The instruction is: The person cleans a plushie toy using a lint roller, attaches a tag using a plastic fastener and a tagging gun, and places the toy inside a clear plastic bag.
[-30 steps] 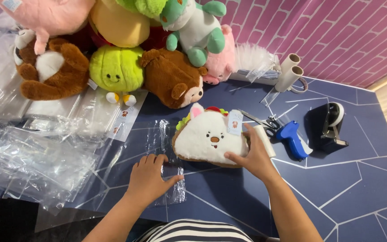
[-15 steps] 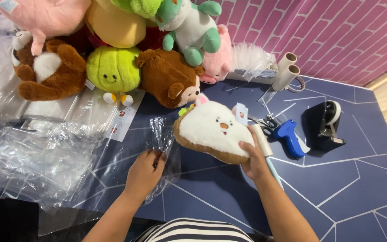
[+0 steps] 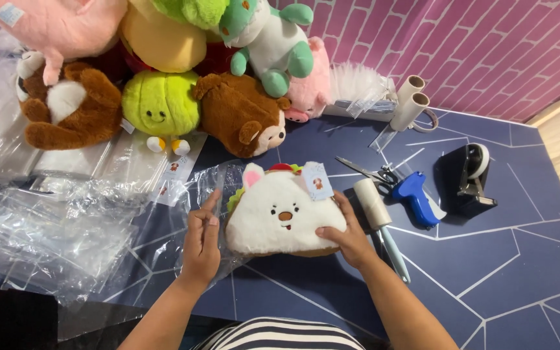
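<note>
A white plush toy (image 3: 280, 214) with a small face, pink ears, a brown underside and a paper tag lies in front of me on the dark blue table (image 3: 520, 259). My right hand (image 3: 348, 236) grips its lower right edge. My left hand (image 3: 202, 236) pinches the edge of a clear plastic bag (image 3: 212, 185) that lies under and beside the toy's left side.
Several plush toys are piled at the back: a brown bear (image 3: 66, 113), a green round one (image 3: 160, 104), a brown one (image 3: 238, 113). Clear bags (image 3: 53, 227) heap at left. To the right lie a lint roller (image 3: 377, 214), scissors (image 3: 367, 172), a blue tagging gun (image 3: 416, 194), a tape dispenser (image 3: 468, 175).
The white plush toy was lifted and tilted, then brought down flat closer to me. My left hand rose from lying flat on the bag to pinching its edge beside the toy.
</note>
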